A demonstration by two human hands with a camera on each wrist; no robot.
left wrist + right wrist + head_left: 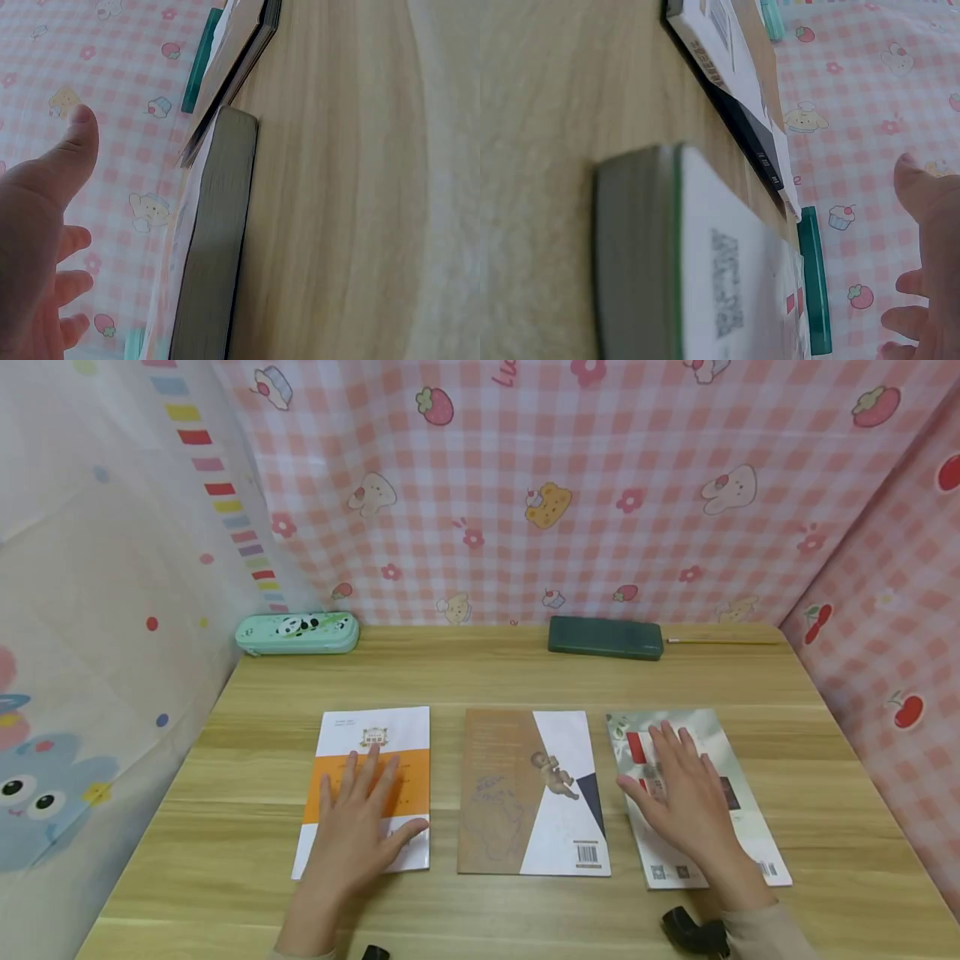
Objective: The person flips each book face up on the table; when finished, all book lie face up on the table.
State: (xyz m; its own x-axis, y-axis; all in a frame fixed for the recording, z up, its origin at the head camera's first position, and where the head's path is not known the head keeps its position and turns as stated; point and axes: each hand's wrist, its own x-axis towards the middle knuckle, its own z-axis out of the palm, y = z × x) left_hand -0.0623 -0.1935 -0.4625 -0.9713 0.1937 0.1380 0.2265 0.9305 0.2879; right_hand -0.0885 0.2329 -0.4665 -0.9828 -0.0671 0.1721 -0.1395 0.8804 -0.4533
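The left hand (358,822) is lying flat, fingers straight and spread wide, on the orange-and-white book (367,752) at the left end of a row of three books on the wooden table (487,668). The right hand (686,793) is lying equally flat and wide on the grey-green book (738,827) at the right end, with the brown-and-white book (525,793) lying untouched between them. A mint panda pencil case (297,633) and a dark green case (604,637) are sitting along the table's far edge, against the pink checked backdrop (600,485).
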